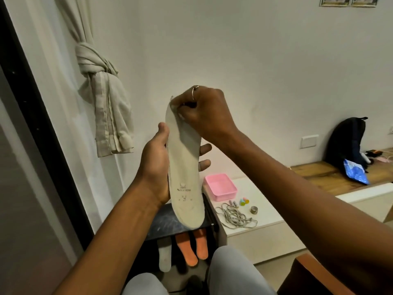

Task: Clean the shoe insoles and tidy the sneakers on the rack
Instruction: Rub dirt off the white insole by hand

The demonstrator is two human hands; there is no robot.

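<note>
Pale wall (244,50); knotted curtain (100,86) on the left; white tabletop (270,211) beside a wooden bench (319,173).

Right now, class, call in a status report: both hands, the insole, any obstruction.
Left hand gripping white insole upright. Right hand closed on its top end, apparently with a small cloth. Three more insoles below. Nothing in the way.

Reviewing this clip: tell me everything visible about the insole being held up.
The pale grey insole looks like thin foam or fabric, with small faint print near its lower, rounded end. It is held roughly upright, leaning slightly, above the dark shoe rack. The left hand grips its middle, thumb on one edge, fingertips on the other. The right hand presses something small and pale against its upper end.
</note>
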